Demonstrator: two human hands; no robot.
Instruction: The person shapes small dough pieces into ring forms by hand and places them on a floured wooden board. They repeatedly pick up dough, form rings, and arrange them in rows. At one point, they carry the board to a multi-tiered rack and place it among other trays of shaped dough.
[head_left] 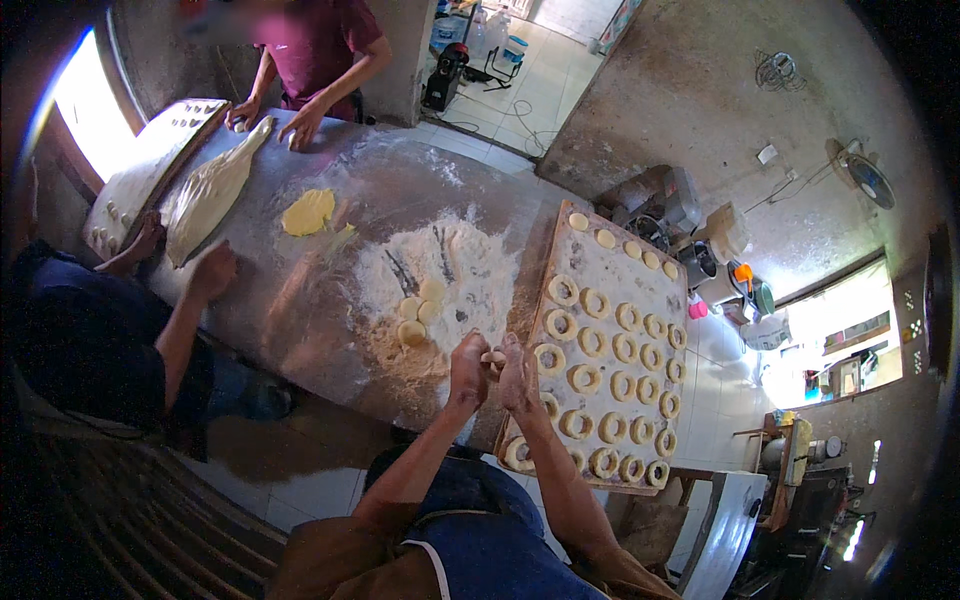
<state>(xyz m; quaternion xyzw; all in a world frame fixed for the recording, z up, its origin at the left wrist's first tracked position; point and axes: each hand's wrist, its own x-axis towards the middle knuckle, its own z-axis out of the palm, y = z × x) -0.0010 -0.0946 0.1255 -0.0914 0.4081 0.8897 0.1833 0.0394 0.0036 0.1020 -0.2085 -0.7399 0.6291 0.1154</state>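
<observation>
My left hand [467,374] and my right hand [516,376] meet over the table's near edge, beside the floured board. Between their closed fingers is a small pale piece of dough [493,358], mostly covered by the fingers. Just beyond my left hand, several round dough pieces [411,332] sit grouped on a patch of white flour [475,262] spread over the table [310,265]. To my right, the board [612,268] carries rows of dough rings [584,378], with flat round dough pieces [605,239] without holes along its far end.
Left of me a person in dark clothes [85,340] reaches toward a long dough slab [215,185]. Across the table, another person in a maroon shirt [315,50] handles small dough pieces. A yellow lump [308,212] lies mid-table. Buckets and tubs [725,235] stand beyond the board.
</observation>
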